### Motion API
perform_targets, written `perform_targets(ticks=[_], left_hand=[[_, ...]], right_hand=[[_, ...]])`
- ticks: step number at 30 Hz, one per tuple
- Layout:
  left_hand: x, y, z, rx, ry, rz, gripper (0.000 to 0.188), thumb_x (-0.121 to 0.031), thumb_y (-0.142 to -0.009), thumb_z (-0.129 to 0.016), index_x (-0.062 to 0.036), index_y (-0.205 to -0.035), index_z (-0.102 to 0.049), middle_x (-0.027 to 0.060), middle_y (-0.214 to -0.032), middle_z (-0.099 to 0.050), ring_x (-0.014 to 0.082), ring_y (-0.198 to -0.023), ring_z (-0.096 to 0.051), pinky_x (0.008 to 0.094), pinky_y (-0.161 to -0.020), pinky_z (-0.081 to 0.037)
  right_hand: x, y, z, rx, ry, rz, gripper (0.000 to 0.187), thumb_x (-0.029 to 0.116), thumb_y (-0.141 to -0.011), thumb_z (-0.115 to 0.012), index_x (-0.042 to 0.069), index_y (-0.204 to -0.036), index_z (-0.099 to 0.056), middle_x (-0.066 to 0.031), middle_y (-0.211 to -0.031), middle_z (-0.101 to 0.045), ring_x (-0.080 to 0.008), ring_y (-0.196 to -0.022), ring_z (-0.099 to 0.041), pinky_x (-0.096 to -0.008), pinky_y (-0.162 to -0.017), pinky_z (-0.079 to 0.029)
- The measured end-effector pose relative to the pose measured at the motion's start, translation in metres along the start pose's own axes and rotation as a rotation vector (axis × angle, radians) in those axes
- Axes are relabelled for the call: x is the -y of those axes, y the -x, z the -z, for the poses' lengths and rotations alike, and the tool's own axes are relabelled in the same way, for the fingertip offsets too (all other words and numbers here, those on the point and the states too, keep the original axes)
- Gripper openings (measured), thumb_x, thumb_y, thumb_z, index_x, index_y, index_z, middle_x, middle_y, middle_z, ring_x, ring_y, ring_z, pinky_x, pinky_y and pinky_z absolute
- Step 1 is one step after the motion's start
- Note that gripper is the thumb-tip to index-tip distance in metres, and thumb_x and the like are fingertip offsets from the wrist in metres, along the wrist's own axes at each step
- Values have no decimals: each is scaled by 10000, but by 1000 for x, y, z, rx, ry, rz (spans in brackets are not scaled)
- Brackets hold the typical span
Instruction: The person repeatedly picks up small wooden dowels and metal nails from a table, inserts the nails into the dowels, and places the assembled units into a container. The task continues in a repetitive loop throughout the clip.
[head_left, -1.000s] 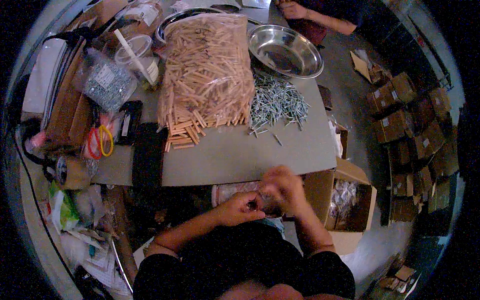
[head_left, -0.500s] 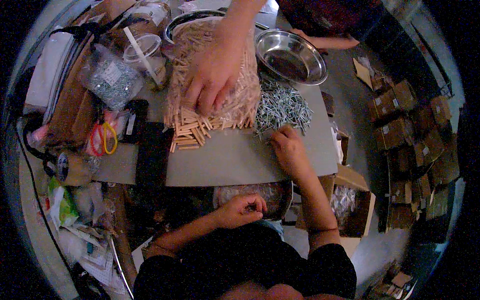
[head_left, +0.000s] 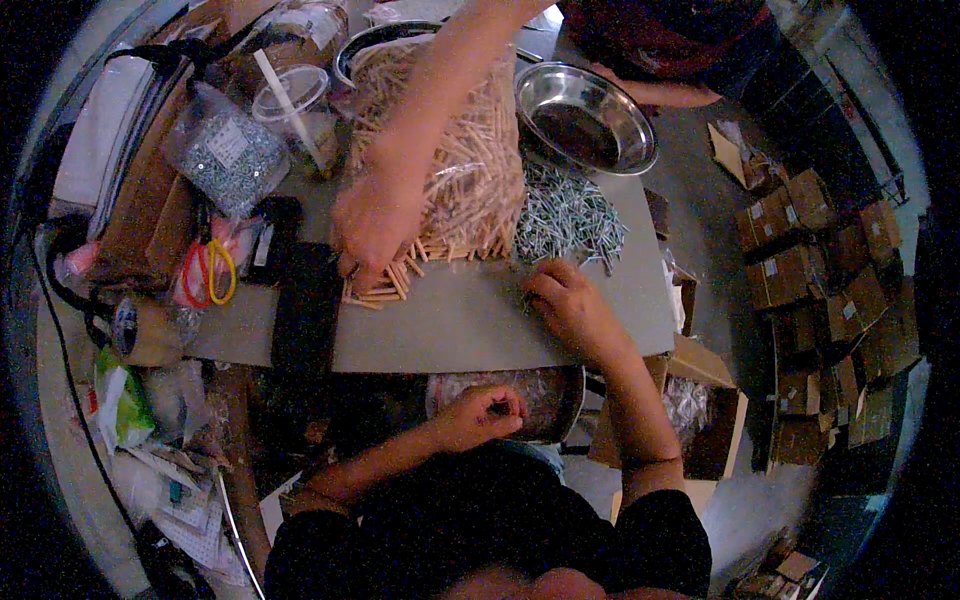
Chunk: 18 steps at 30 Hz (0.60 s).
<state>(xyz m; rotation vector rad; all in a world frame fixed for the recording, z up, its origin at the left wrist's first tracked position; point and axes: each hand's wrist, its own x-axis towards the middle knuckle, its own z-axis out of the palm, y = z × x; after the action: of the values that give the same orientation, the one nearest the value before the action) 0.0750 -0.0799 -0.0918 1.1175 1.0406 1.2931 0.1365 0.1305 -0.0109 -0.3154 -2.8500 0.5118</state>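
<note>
My right hand (head_left: pixel 570 305) is at the near edge of a loose pile of silver screws (head_left: pixel 570 215), fingers pinched and pointing left. Small silvery bits, apparently screws, show at its fingertips. Close to my body, below the table's front edge, my left hand (head_left: pixel 482 415) is curled closed; whatever lies inside is hidden. A clear plastic bag of wooden dowels (head_left: pixel 470 170) lies left of the screws, with loose dowels (head_left: pixel 385 285) spilling from its near side. Another person's hand (head_left: pixel 375 230), reaching from the far side, covers some of those dowels.
A shiny metal bowl (head_left: pixel 585 115) stands behind the screws. To the left are a bag of small metal parts (head_left: pixel 230 150), a plastic cup (head_left: pixel 300 105) and scissors with red and yellow handles (head_left: pixel 210 272). Cardboard boxes (head_left: pixel 800 270) are stacked at the right beyond the table.
My right hand has shifted slightly left and nearer, off the pile's edge. The other person's hand has moved left and nearer, from the bag onto the loose dowels. My left hand has stayed put.
</note>
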Motion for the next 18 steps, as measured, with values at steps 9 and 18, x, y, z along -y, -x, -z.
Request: perform_targets(ticks=[9, 18], left_hand=[[12, -6, 5, 48, 53, 87, 164, -183, -854, -612, -45, -840, -525, 48, -919, -574, 131, -878, -519, 292, -815, -434], [-4, -3, 30, 168, 150, 175, 166, -191, -857, -620, -51, -870, -532, 47, -957, -588, 134, -934, -521, 294, -852, -424]], right_hand=[[0, 4, 5, 67, -148, 7, 216, 17, -745, -615, 53, -957, -617, -137, -1022, -515, -310, -970, -526, -359, -841, -456], [2, 12, 7, 13, -217, -13, 127, 29, -742, -628, 40, -862, -587, -133, -1003, -497, -302, -958, -520, -350, -830, -452]])
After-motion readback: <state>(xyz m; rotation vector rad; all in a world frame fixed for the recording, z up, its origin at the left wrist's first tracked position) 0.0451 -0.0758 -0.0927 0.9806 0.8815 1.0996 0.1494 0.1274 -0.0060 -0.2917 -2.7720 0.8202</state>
